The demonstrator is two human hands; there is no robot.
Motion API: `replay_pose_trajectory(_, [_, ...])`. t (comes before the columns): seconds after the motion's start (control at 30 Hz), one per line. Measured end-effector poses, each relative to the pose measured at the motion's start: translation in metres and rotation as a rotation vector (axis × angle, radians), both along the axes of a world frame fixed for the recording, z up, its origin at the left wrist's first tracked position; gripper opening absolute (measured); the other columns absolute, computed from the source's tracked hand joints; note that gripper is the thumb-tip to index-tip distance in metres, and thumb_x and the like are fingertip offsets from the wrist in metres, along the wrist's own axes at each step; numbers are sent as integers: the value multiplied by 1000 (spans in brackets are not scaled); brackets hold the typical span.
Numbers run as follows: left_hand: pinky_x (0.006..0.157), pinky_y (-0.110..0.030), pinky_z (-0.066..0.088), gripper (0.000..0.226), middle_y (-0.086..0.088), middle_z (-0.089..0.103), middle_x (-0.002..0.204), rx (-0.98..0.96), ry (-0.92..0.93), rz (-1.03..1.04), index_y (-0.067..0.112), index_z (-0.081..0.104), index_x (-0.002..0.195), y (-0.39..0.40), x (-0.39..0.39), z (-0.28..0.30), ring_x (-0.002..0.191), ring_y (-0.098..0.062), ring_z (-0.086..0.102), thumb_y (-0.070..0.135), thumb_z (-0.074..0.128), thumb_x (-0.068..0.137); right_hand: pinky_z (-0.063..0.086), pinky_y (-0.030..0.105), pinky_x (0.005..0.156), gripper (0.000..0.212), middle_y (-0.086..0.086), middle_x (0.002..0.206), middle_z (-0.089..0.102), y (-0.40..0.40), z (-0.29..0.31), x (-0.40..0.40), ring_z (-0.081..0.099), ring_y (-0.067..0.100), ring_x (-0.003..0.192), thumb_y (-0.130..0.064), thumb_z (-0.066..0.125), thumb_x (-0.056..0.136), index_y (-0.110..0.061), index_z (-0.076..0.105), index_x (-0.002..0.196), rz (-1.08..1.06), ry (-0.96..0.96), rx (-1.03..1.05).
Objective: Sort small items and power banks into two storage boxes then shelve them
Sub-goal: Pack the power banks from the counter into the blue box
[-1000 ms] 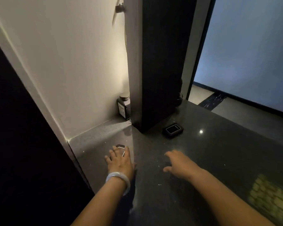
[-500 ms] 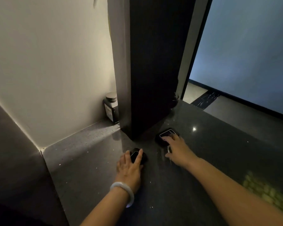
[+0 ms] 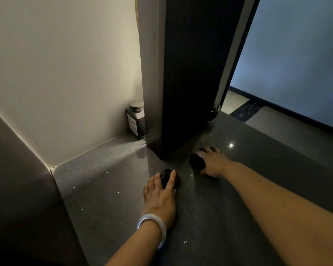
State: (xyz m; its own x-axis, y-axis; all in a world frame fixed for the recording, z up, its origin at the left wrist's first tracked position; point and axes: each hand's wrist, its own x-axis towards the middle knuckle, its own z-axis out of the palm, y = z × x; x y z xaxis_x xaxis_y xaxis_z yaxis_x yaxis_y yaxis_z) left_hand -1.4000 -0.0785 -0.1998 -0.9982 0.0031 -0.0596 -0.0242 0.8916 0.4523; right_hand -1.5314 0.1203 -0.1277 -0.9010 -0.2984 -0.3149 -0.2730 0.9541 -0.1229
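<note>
Left hand: the left hand (image 3: 160, 196), a pale bangle (image 3: 152, 228) on its wrist, lies low on the dark speckled tabletop (image 3: 108, 189); its fingers (image 3: 171, 179) curl over a small dark device (image 3: 169, 179), likely a power bank, which sits on the tabletop.
Right hand: further out, the right hand (image 3: 212, 163) reaches to a second dark device (image 3: 197, 161) just beside the foot of the black panel (image 3: 188, 73); the fingers wrap its far side and the thumb is at its near edge, so it looks gripped, though whether it is lifted I cannot tell.
Back corner: a dark bottle (image 3: 136, 120) with a metal cap and white label stands against the wall, partly behind the panel.
Progress: early, I judge. Both devices are only being picked up; no storage box or shelf shows in view.
Left to do: carrying both to the boxes, sorting, then shelving.
</note>
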Motion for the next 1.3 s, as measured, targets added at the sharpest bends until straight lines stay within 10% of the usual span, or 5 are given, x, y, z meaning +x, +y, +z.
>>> replay_pose_trajectory(0.47, [117, -46, 18, 60, -9, 8, 152, -145, -31, -136, 38, 0, 152, 11, 31, 33, 141, -32, 11, 45, 30, 101, 33, 44, 107, 77, 5, 140, 38, 39, 6, 160, 37, 28, 129, -41, 74, 77, -27, 37, 142, -337, 1, -61])
replay_pose_trajectory(1.3, [107, -34, 28, 58, 0, 34, 134, 54, 246, -1136, 26, 25, 145, 283, 326, 124, 123, -19, 32, 45, 47, 95, 39, 30, 79, 70, 1, 120, 43, 194, 82, 623, 41, 21, 115, -59, 69, 73, -18, 41, 123, -1427, 337, -99])
